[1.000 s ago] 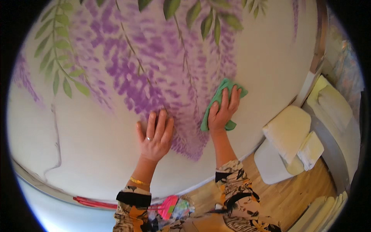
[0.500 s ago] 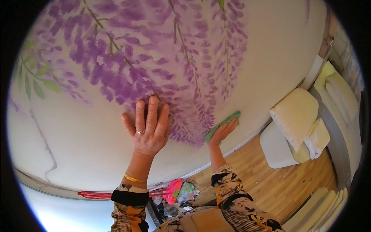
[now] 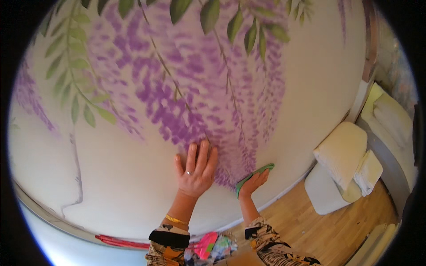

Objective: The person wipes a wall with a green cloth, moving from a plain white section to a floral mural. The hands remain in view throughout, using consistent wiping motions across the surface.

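My left hand (image 3: 197,173) lies flat against a pale wall (image 3: 128,173), fingers spread, touching the lower part of a painted purple flower cluster (image 3: 168,111). A ring and a yellow bracelet are on this hand and wrist. To the right of it, my right hand (image 3: 252,183) holds a green cloth (image 3: 267,168) against the wall, beside the lower tip of the painted flowers. The cloth sits between palm and wall, so most of it is hidden. Both forearms wear patterned sleeves with black cuffs.
A white bin-like container (image 3: 320,190) with a cream cushion (image 3: 341,150) on top stands on the wooden floor (image 3: 306,221) to the right. Further right is a sofa (image 3: 395,128). Below are red poles (image 3: 122,241) and a pink item (image 3: 206,244) among bagged things.
The view has tilted upward, so more painted green leaves show and both hands appear lower. The right hand still presses the cloth on the wall, its tilt slightly changed.
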